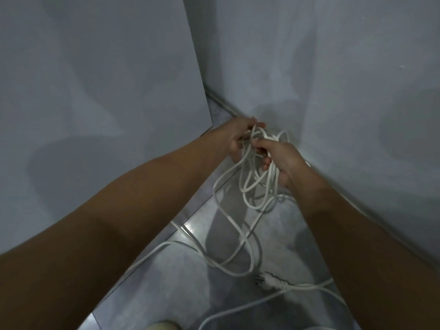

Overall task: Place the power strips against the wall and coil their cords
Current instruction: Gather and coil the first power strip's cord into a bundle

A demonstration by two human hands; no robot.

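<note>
Two bare hands meet close together in a corner where two pale walls point(333, 67) join, the left hand point(240, 136) and right hand point(281, 160) both closed around a bunch of white cord point(252, 184). Loose loops hang from the grip and trail across the tiled floor point(281, 225), where a white plug point(271, 282) lies near the right forearm.

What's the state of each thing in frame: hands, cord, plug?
left hand: closed on the gathered cord loops, held up near the wall corner.
right hand: fingers gripping the same bundle from the other side.
white cord: partly gathered, loose uneven loops hanging from the hands, the rest trailing on the floor.
plug: lying on the floor, not plugged in.
floor: glossy tile, cord slack spread over it.
</note>
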